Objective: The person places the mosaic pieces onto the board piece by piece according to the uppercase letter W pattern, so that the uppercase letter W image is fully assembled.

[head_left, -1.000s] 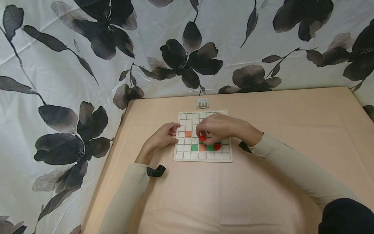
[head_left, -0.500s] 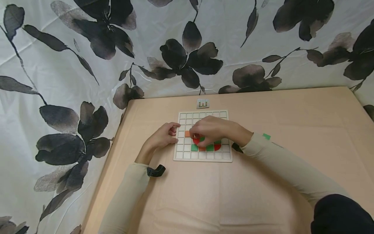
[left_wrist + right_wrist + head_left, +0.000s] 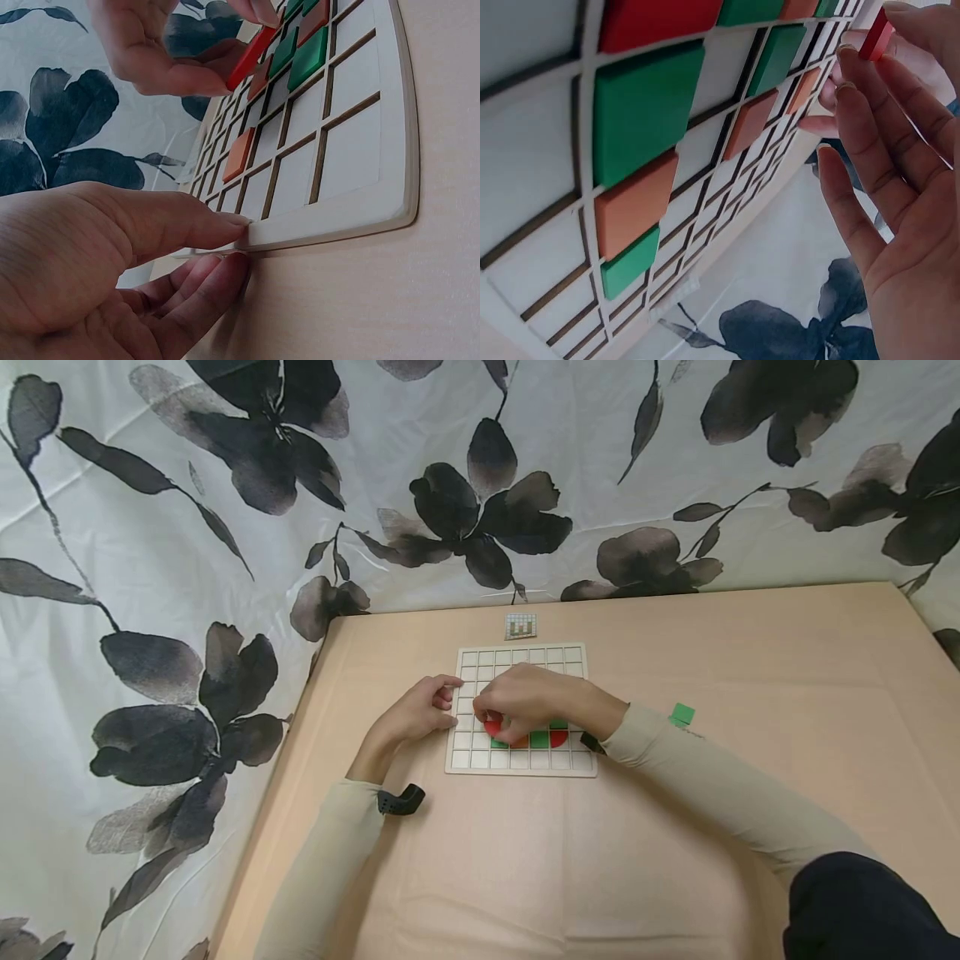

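A white grid board with raised square cells lies on the table, holding green, orange and red tiles. My left hand holds its left edge; in the left wrist view the thumb rests on the rim with the fingers just below. Between thumb and fingertips, my right hand pinches a red tile with a rounded side, above the board's left half. In the left wrist view this red tile is tilted on edge, apart from the cells. The right hand hides several cells in the head view.
Green tiles lie on the table right of the board, beside the right sleeve. A small card with a grid picture sits beyond the board. Floral cloth hangs behind the table.
My right hand has moved left and slightly nearer across the board, carrying the red tile. The sleeve's shift uncovers green tiles on the right. My left hand stays at the board's edge.
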`<state>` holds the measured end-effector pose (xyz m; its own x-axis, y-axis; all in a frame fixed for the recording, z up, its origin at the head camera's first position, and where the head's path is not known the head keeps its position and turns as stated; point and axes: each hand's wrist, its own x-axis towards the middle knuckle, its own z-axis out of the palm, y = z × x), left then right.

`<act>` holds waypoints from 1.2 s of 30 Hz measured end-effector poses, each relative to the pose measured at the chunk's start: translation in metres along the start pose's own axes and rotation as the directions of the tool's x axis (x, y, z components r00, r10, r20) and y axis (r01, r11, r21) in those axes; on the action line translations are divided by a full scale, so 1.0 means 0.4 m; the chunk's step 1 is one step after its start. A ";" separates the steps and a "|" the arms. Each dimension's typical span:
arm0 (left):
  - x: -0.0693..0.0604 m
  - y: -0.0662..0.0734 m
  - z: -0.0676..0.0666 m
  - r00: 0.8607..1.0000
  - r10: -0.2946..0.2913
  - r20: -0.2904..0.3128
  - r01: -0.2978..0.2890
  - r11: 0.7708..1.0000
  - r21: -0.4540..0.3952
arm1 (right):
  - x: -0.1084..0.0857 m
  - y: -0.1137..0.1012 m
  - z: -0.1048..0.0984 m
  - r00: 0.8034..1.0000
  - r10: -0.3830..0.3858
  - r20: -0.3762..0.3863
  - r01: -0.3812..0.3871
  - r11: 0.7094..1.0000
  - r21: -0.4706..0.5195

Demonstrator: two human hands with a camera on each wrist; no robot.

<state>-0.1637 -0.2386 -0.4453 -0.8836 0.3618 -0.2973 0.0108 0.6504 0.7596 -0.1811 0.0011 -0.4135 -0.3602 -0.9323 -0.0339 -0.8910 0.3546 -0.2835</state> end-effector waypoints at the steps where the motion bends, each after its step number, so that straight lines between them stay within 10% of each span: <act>1: 0.000 0.000 -0.001 1.000 0.002 0.001 -0.002 1.000 0.000 | 0.003 -0.001 0.002 1.000 -0.004 -0.004 0.004 1.000 -0.001; 36: 0.002 0.001 -0.005 1.000 0.016 0.013 -0.017 1.000 0.017 | 0.046 -0.031 0.040 0.999 -0.034 0.033 0.038 0.991 -0.130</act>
<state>-0.1653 -0.2392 -0.4440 -0.8772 0.3810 -0.2922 0.0334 0.6555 0.7544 -0.1722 -0.0214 -0.4261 -0.3203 -0.9457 -0.0558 -0.9324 0.3252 -0.1576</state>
